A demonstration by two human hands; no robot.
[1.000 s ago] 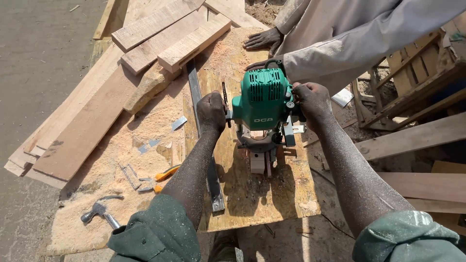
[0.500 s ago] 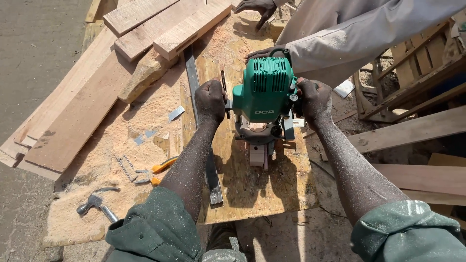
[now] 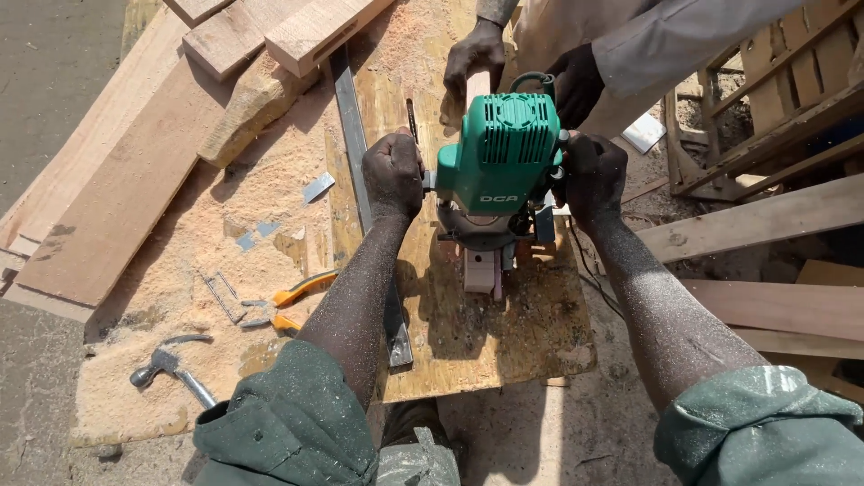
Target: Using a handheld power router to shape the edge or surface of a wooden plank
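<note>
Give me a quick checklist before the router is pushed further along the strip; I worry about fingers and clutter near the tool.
1. Both handles gripped: ok. Left hand and right hand each hold a side of the green router.
2. Helper's hands clear of the router: not ok. One hand presses the narrow wooden strip just ahead of it; the other is beside its top.
3. Cutter seated: cannot tell, hidden under the base.
4. Loose tools off the board: ok. Pliers and hammer lie aside in sawdust.
5. Cable clear: cannot tell.
</note>
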